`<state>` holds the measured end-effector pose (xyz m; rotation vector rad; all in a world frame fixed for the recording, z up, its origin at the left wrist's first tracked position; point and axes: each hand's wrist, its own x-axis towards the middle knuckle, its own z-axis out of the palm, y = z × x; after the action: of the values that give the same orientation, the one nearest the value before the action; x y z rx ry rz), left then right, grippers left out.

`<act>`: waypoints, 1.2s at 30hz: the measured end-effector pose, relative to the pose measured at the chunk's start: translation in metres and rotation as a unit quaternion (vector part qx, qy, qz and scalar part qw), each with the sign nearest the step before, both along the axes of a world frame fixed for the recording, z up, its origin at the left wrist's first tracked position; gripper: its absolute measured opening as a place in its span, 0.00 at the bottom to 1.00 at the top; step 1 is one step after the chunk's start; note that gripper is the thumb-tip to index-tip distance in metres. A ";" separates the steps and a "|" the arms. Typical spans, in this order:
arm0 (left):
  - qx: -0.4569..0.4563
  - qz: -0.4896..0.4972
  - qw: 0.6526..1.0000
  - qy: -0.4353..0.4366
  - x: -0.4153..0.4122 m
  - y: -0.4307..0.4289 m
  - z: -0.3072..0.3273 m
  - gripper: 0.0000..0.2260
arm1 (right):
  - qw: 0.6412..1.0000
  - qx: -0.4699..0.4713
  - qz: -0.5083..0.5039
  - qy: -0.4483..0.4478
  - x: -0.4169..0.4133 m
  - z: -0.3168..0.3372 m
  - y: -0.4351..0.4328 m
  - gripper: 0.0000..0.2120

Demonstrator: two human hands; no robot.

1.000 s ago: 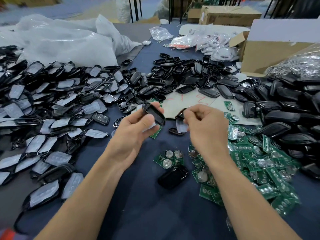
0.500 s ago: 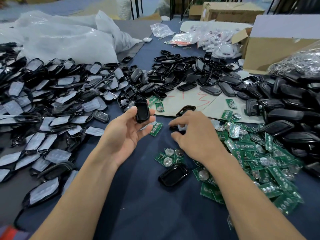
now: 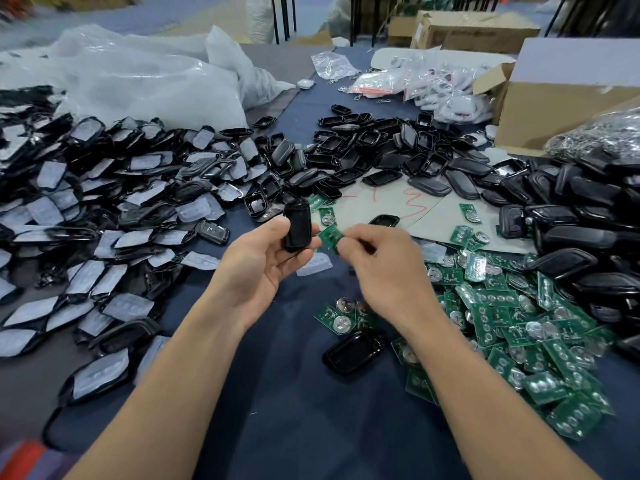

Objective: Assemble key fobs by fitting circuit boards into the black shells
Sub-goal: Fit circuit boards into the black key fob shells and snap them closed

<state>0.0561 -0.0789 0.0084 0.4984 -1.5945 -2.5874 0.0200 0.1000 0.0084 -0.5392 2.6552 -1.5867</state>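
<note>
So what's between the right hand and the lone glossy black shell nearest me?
A small cluster of green circuit boards with silver coin cells, in the head view.

Left hand (image 3: 258, 268) holding black shell (image 3: 298, 227); right hand (image 3: 382, 271) pinching green circuit board (image 3: 329, 238) beside it; circuit-board pile (image 3: 519, 327) right
</note>
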 end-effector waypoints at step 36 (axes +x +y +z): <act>-0.043 0.030 0.999 -0.009 0.001 0.021 -0.007 0.13 | 0.964 -0.217 -0.081 -0.129 0.005 0.000 -0.003 0.09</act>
<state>0.0575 -0.0575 0.0009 0.5543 -1.6611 -2.4667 0.0253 0.0972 0.0089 -0.0990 2.2172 -2.1337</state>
